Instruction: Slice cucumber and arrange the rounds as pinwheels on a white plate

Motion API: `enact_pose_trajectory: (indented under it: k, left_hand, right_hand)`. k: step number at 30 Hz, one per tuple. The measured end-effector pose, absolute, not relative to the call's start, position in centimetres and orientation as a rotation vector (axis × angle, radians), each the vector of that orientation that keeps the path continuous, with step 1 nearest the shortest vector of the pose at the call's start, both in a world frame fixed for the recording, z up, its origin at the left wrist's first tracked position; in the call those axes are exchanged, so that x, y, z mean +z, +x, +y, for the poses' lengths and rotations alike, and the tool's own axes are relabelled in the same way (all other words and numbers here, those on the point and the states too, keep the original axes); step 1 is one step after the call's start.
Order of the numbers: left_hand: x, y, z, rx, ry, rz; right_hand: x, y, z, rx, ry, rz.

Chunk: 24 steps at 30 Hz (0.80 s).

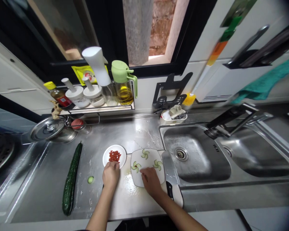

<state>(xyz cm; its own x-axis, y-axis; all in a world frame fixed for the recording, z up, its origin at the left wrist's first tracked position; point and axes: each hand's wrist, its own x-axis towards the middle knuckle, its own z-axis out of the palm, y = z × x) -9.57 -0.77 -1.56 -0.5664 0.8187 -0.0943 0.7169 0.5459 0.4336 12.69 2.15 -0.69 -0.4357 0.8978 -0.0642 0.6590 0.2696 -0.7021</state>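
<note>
My left hand (110, 175) is closed at the near rim of a small white round plate (107, 150); its fingertips are close to small red pieces (115, 156) heaped there. What those fingers hold, if anything, is hidden. Over a squarish white plate (147, 179), my right hand (150, 180) is bent with its fingers together, and anything in them is too small to make out. Three pinwheels of cucumber slices (144, 154) decorate this plate. The left pinwheel (135, 166) has a red speck at its middle, beside my right fingertips.
Under the squarish plate lies a white cutting board (125, 202). A knife (170, 189) rests along its right side, by the sink (195, 154). To the left are a whole cucumber (72, 179) and a cucumber end (91, 179). Seasoning jars (78, 98) and an oil bottle (124, 91) stand behind.
</note>
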Motion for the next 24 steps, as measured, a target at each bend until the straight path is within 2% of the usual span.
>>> enact_pose_trajectory:
  k: [14, 24]
  left_hand:
    - [-1.9, -10.2, -0.6, 0.49, 1.424, 2.417]
    - [0.1, -5.6, 2.3, 0.88, 1.523, 2.11]
  right_hand:
    - [-0.7, 12.9, 2.3, 0.939, -1.437, -2.214]
    - [-0.7, 14.0, 4.3, 0.864, -1.454, -2.178]
